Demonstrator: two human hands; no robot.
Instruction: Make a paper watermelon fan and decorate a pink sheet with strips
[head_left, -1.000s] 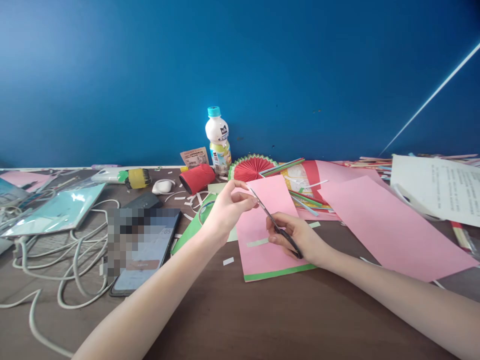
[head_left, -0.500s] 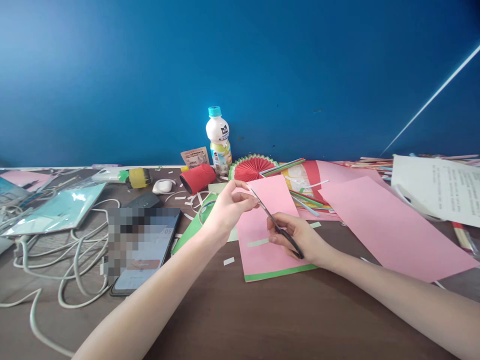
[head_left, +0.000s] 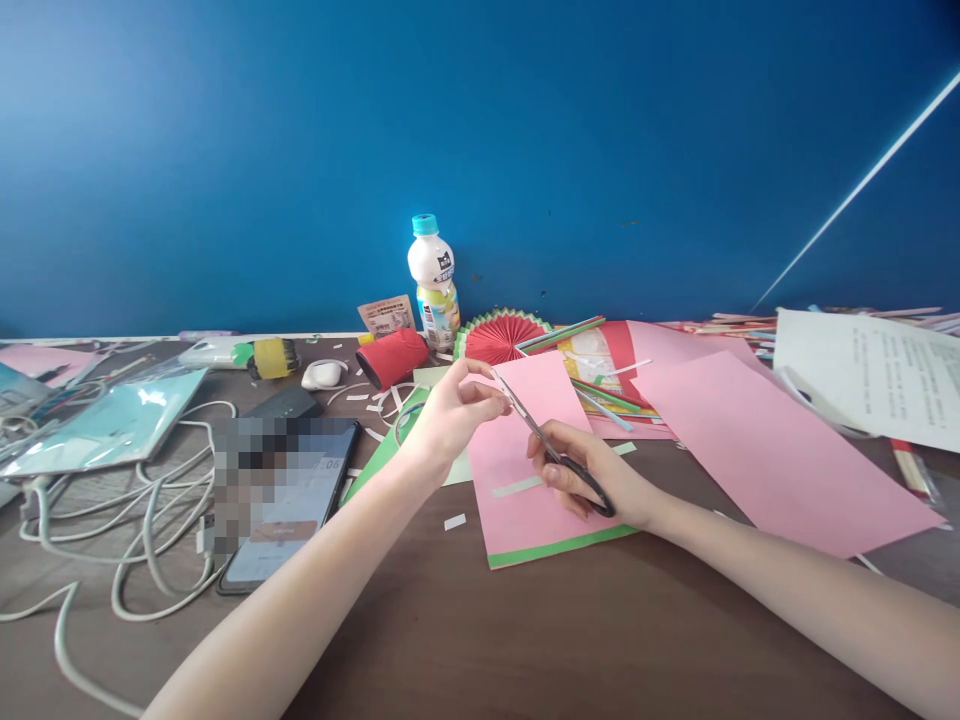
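My left hand [head_left: 450, 415] is raised over the table, thumb and fingertips pinched on a small white piece of paper that barely shows. Black-handled scissors [head_left: 537, 428] are in my right hand [head_left: 589, 465], its fingers wrapped around the handles. Their blades point up and left, with the tips right at my left fingertips. Beneath both hands lies a pink paper sheet [head_left: 551, 390] with a green edge [head_left: 532, 557] showing along its front. A pale green strip [head_left: 517, 487] rests on the pink sheet.
Behind stand a bottle [head_left: 435, 275], a red cup on its side [head_left: 391, 358] and a pleated paper fan [head_left: 502, 338]. A phone [head_left: 292, 540] and white cables [head_left: 142, 500] lie left. Another pink sheet [head_left: 780, 450] and a printed page [head_left: 870, 375] lie right. Paper scraps [head_left: 454, 522] are scattered about.
The scissor blades look slightly wider apart at my left fingertips. My right hand has shifted slightly left. The whole view has moved a little; the hold of both hands is the same.
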